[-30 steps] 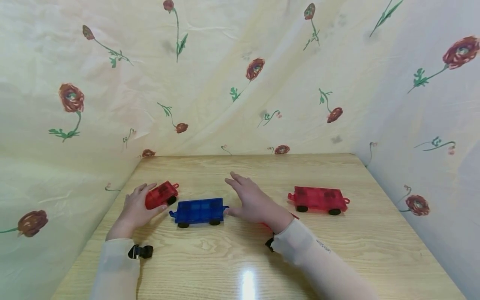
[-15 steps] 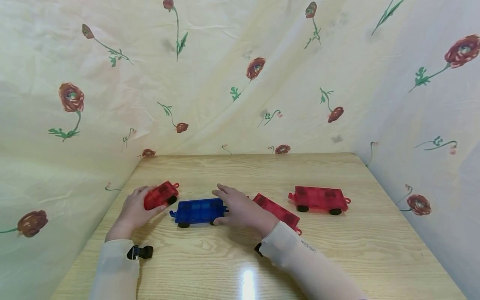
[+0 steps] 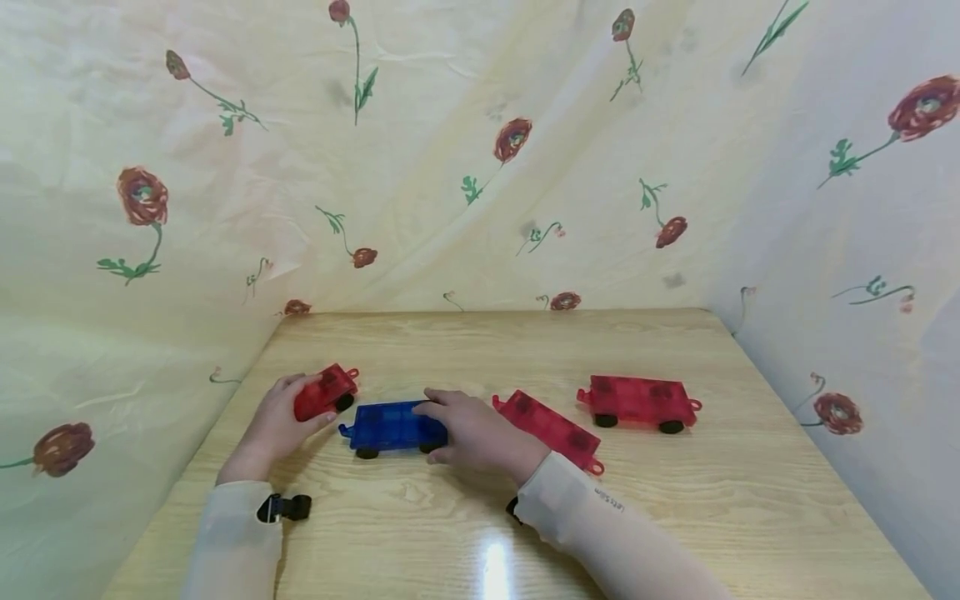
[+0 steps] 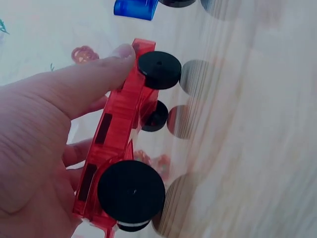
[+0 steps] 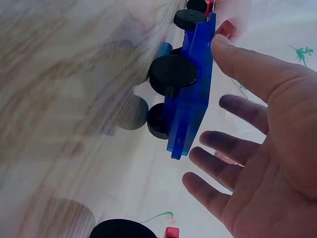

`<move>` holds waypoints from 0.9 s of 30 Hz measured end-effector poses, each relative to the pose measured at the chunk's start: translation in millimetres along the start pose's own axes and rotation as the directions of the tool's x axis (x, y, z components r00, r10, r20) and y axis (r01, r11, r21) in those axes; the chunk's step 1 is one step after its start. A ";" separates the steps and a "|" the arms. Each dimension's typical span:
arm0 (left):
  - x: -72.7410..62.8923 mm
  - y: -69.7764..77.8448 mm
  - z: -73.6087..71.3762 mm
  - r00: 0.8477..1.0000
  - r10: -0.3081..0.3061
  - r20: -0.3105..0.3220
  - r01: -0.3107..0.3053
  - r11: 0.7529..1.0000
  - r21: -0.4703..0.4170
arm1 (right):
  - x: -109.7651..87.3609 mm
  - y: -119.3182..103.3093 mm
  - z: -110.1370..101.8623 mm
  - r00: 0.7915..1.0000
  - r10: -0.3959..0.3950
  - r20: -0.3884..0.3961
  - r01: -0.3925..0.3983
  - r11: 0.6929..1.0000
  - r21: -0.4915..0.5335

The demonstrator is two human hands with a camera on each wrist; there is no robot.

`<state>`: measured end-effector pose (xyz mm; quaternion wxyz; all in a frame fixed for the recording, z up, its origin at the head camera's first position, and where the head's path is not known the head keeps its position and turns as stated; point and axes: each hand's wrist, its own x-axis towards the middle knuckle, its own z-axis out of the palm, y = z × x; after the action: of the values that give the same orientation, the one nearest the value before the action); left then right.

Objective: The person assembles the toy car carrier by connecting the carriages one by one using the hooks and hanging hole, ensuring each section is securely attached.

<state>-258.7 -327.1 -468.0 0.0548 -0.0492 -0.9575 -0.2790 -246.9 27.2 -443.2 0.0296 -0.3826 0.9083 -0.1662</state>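
L hand point(image 3: 273, 421) grips red toy car point(image 3: 332, 388) at left; R hand point(image 3: 480, 433), fingers spread loose, is at rt. end of blue toy wagon point(image 3: 390, 424) on table point(image 3: 375, 525).

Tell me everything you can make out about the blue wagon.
The blue wagon is translucent and looks plastic, with a flat rectangular top, black wheels and a hook at its left end. It stands upright on the wood-grain table, between a smaller red vehicle to the left and a slanted red wagon to the right. The right hand is at its right end, partly hiding it in the head view; contact is unclear.
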 end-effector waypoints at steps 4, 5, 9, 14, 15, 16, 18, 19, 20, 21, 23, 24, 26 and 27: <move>1.3 1.5 0.6 1.000 0.002 0.000 -0.002 1.000 0.019 | 0.0 0.6 0.1 1.000 -0.023 0.000 0.023 0.999 -0.032; 1.5 1.5 0.8 1.000 0.003 -0.002 -0.003 1.000 0.025 | 0.1 0.7 -0.3 1.000 -0.024 0.000 0.024 0.999 -0.037; 0.2 0.8 1.4 1.000 0.006 -0.009 -0.006 0.999 0.037 | 0.0 0.4 -0.5 1.000 -0.012 0.002 0.012 0.999 -0.050; -3.6 -1.6 1.8 1.000 0.004 -0.030 -0.002 0.999 0.046 | 0.1 0.8 2.0 1.000 -0.002 -0.019 0.001 0.997 -0.080; -4.0 -1.8 1.8 0.999 0.005 -0.036 -0.004 0.999 0.049 | 0.0 0.8 2.3 1.000 0.001 -0.025 -0.003 0.996 -0.084; -4.3 -1.9 1.8 0.999 0.006 -0.042 -0.004 0.999 0.053 | 0.0 0.9 2.7 0.999 0.003 -0.032 -0.006 0.996 -0.087; -4.3 -1.8 1.7 0.999 0.004 -0.050 -0.001 0.998 0.058 | -0.1 1.3 3.4 0.999 0.010 -0.042 -0.014 0.996 -0.088; -4.3 -1.7 1.7 0.999 0.002 -0.051 0.002 0.998 0.060 | -0.2 1.3 3.3 0.999 0.014 -0.045 -0.018 0.996 -0.086; -4.4 -1.2 1.7 0.999 -0.002 -0.052 0.005 0.998 0.061 | -0.1 1.6 3.3 0.999 0.018 -0.048 -0.022 0.996 -0.086; -4.5 -0.7 1.6 0.999 -0.007 -0.051 0.010 0.998 0.063 | -0.1 1.7 3.2 0.999 0.021 -0.050 -0.025 0.996 -0.085; -4.5 -0.2 1.6 0.999 -0.015 -0.047 0.018 0.998 0.063 | -0.1 2.0 2.7 0.998 0.024 -0.054 -0.028 0.996 -0.083; -4.5 -0.2 1.7 0.999 -0.019 -0.044 0.022 0.998 0.065 | 0.0 2.1 2.5 0.998 0.024 -0.056 -0.029 0.996 -0.083; -4.8 0.0 1.7 0.999 -0.022 -0.036 0.024 0.997 0.068 | 0.1 1.9 1.9 0.998 0.026 -0.060 -0.031 0.996 -0.084; -4.9 -0.4 1.8 0.999 -0.023 -0.032 0.025 0.997 0.070 | 0.0 1.7 1.7 0.998 0.027 -0.061 -0.032 0.996 -0.084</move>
<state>-254.1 -326.7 -470.4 0.0680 -0.0316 -0.9663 -0.2462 -247.7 27.8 -445.3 -0.0115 -0.3649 0.9207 -0.1381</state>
